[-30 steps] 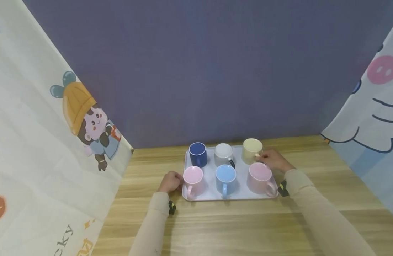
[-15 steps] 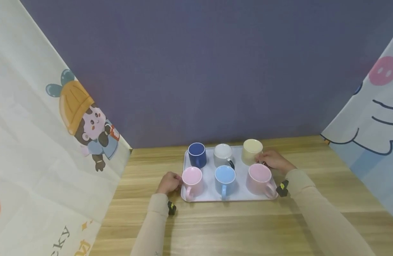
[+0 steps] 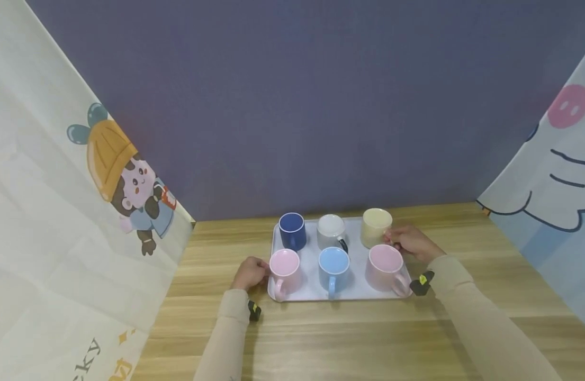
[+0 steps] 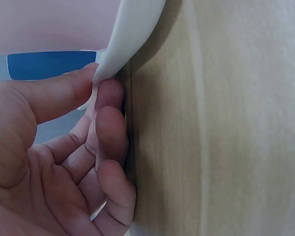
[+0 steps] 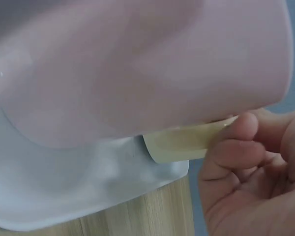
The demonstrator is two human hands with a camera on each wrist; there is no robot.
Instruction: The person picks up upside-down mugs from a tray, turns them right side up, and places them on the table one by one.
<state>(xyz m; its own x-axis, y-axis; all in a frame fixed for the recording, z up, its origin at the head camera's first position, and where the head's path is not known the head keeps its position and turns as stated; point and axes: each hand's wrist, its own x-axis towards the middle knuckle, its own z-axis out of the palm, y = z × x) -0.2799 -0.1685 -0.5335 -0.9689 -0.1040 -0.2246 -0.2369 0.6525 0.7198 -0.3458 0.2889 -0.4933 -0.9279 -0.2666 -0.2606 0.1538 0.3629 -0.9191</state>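
A white tray (image 3: 311, 288) carries several mugs in two rows. My left hand (image 3: 251, 272) pinches the tray's left rim between thumb and fingers, as the left wrist view shows close up. Beside it stands a pink mug (image 3: 286, 272), its handle toward me. At the back right is a pale yellow mug (image 3: 372, 235); my right hand (image 3: 413, 242) grips its handle. In the right wrist view the yellow mug (image 5: 179, 145) is mostly hidden behind a larger pink mug (image 5: 152, 73), and curled fingers cover its handle.
A dark blue mug (image 3: 293, 232) and a white mug (image 3: 331, 232) stand in the back row, with a light blue mug (image 3: 334, 271) at front centre. The wooden table (image 3: 330, 338) meets a grey-blue panel (image 3: 311, 106) behind. Printed curtains (image 3: 35, 185) hang at both sides.
My right hand has moved slightly right, and the yellow mug has shifted a little right relative to the other mugs. My left hand stays at the tray's rim.
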